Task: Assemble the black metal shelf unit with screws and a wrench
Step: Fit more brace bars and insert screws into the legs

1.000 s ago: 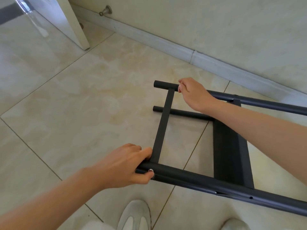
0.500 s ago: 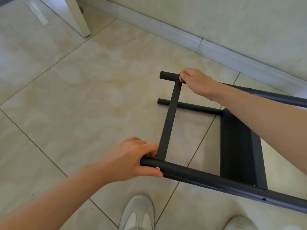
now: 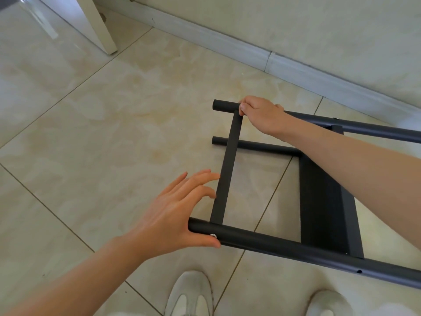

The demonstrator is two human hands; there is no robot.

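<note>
The black shelf unit [image 3: 319,201] lies on its side on the floor [image 3: 114,133], tubes running toward 3 o'clock; the right hand [image 3: 262,115] grips the far tube [image 3: 224,104] at 12 o'clock, while the left hand [image 3: 177,215], fingers spread and holding nothing, touches the near tube [image 3: 273,242] beside its screw [image 3: 213,235].

black shelf frame [image 3: 224,179] on its side, silver screw [image 3: 213,235] fitted.

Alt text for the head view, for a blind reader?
A black metal shelf frame is tipped sideways over a tiled floor: the right hand grips its far tube, the open left hand touches its near tube beside a silver screw.
</note>
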